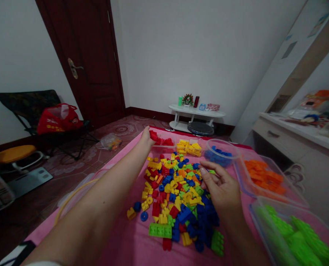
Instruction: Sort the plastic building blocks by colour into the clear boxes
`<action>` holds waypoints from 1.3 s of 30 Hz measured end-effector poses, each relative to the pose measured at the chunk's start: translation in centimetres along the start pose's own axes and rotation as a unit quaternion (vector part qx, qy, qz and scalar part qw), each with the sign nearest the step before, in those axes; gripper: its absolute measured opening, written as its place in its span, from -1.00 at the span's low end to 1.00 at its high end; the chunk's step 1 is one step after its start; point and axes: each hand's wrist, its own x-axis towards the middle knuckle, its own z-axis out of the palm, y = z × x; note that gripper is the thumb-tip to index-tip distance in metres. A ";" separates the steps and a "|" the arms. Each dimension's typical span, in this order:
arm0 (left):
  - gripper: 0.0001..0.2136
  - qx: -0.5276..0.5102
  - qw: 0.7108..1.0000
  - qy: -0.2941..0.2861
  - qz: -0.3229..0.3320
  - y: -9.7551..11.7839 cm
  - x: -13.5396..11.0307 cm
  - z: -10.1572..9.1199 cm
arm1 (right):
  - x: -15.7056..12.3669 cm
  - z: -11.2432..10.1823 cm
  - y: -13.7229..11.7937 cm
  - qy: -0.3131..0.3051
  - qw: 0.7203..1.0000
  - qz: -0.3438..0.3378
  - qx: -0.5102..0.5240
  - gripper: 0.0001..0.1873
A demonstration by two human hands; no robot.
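My left hand (146, 140) reaches to the left side of the clear container of red building blocks (164, 149). Its fingers are mostly hidden, and a red building block (153, 135) shows right at them. My right hand (221, 184) is over the right side of a loose pile of mixed building blocks (178, 181). Thumb and index finger come close together there, beside a blue block (196, 166). Whatever lies between those fingertips is too small to make out. The pile mixes red, yellow, blue, green and orange pieces on a pink cloth (125, 242).
Along the far and right edges stand clear containers of yellow blocks (189, 148), blue blocks (219, 156), orange blocks (264, 177) and green blocks (297, 236). A yellow-rimmed clear object (72, 194) lies left, under my left arm. Beyond are a white low table (196, 110) and a chair (28, 99).
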 end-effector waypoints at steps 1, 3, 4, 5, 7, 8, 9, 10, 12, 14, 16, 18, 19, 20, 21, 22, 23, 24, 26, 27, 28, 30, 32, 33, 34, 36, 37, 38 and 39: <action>-0.67 0.008 1.000 0.004 -0.002 0.2 0.7 -0.1 | 0.0 0.0 0.0 0.000 1.000 0.001 0.002 -0.62; -0.64 0.024 1.000 0.016 -0.007 0.3 1.5 -0.4 | 0.1 0.0 0.1 0.000 1.000 0.001 0.006 -0.61; -0.62 0.034 0.999 0.020 -0.009 0.2 1.6 -0.7 | 0.1 0.1 0.2 -0.002 1.000 0.001 0.006 -0.61; -0.59 0.051 0.999 0.018 -0.005 0.1 1.4 -1.0 | 0.1 0.1 0.3 -0.006 1.000 0.002 0.004 -0.61; -0.56 0.110 0.994 -0.003 0.025 -0.4 0.5 -1.5 | 0.2 0.3 0.8 -0.024 1.000 0.004 -0.002 -0.62; -0.56 0.149 0.987 -0.026 0.055 -0.7 -0.2 -1.9 | 0.2 0.4 1.0 -0.041 0.999 0.006 -0.009 -0.62; -0.57 0.191 0.976 -0.057 0.088 -1.1 -1.2 -2.2 | 0.2 0.5 1.3 -0.065 0.998 0.006 -0.020 -0.63; -0.57 0.228 0.961 -0.095 0.123 -1.6 -2.2 -2.6 | 0.1 0.7 1.6 -0.091 0.995 0.003 -0.035 -0.65; -0.57 0.298 0.923 -0.194 0.145 -2.5 -4.5 -3.8 | 0.0 1.0 2.0 -0.146 0.986 -0.015 -0.082 -0.70; -0.61 0.405 0.863 -0.281 0.113 -3.1 -6.7 -5.3 | -0.1 1.3 2.1 -0.188 0.973 -0.039 -0.129 -0.75; -0.69 0.523 0.763 -0.367 0.096 -3.5 -8.7 -7.1 | -0.4 1.5 1.9 -0.228 0.958 -0.054 -0.165 -0.78; -0.72 0.617 0.661 -0.411 0.115 -3.7 -10.4 -8.6 | -0.9 1.6 1.5 -0.286 0.937 -0.068 -0.191 -0.77; -0.71 0.653 0.617 -0.420 0.129 -3.8 -11.2 -9.3 | -1.3 1.6 1.3 -0.323 0.921 -0.080 -0.202 -0.75; -0.67 0.682 0.578 -0.424 0.145 -3.9 -11.8 -9.8 | -1.6 1.7 1.2 -0.359 0.904 -0.093 -0.214 -0.72; -0.62 0.704 0.544 -0.426 0.165 -4.1 -12.4 -10.2 | -2.0 1.8 1.2 -0.389 0.886 -0.104 -0.229 -0.69; -0.57 0.718 0.517 -0.427 0.184 -4.4 -12.9 -10.5 | -2.3 1.9 1.2 -0.412 0.869 -0.113 -0.248 -0.66; -0.53 0.727 0.496 -0.429 0.202 -4.6 -13.3 -10.8 | -2.6 2.0 1.3 -0.427 0.855 -0.115 -0.272 -0.64; -0.49 0.732 0.483 -0.428 0.218 -5.0 -13.5 -11.0 | -2.7 2.1 1.4 -0.435 0.842 -0.112 -0.298 -0.64; -0.46 0.736 0.473 -0.425 0.233 -5.6 -13.5 -11.4 | -2.6 2.3 1.8 -0.437 0.824 -0.099 -0.347 -0.68; -0.48 0.734 0.475 -0.424 0.236 -5.8 -13.4 -11.6 | -2.4 2.3 1.9 -0.433 0.819 -0.094 -0.365 -0.71; -0.51 0.730 0.479 -0.425 0.239 -6.0 -13.1 -11.8 | -2.0 2.3 1.9 -0.423 0.819 -0.093 -0.378 -0.74; -0.61 0.718 0.493 -0.426 0.246 -6.3 -12.7 -12.1 | -1.3 2.0 1.8 -0.380 0.832 -0.108 -0.390 -0.79; -0.70 0.713 0.507 -0.412 0.253 -6.6 -12.6 -12.3 | -0.9 1.8 1.2 -0.323 0.852 -0.130 -0.391 -0.81; -0.73 0.718 0.512 -0.396 0.258 -6.7 -12.6 -12.4 | -1.0 1.7 0.8 -0.302 0.860 -0.136 -0.389 -0.81; -0.74 0.725 0.513 -0.376 0.264 -6.8 -12.8 -12.5 | -1.3 1.6 0.3 -0.297 0.863 -0.135 -0.385 -0.81; -0.74 0.742 0.507 -0.339 0.279 -7.1 -13.4 -12.5 | -2.6 1.7 -0.6 -0.346 0.857 -0.122 -0.363 -0.86; -0.72 0.747 0.503 -0.329 0.285 -7.1 -13.6 -12.5 | -3.5 1.9 -1.0 -0.398 0.843 -0.116 -0.342 -0.90; -0.69 0.749 0.498 -0.327 0.288 -7.2 -13.8 -12.5 | -4.4 2.1 -1.4 -0.456 0.824 -0.111 -0.316 -0.94; -0.68 0.749 0.496 -0.330 0.290 -7.2 -14.0 -12.5 | -5.3 2.4 -1.5 -0.512 0.800 -0.108 -0.293 -0.96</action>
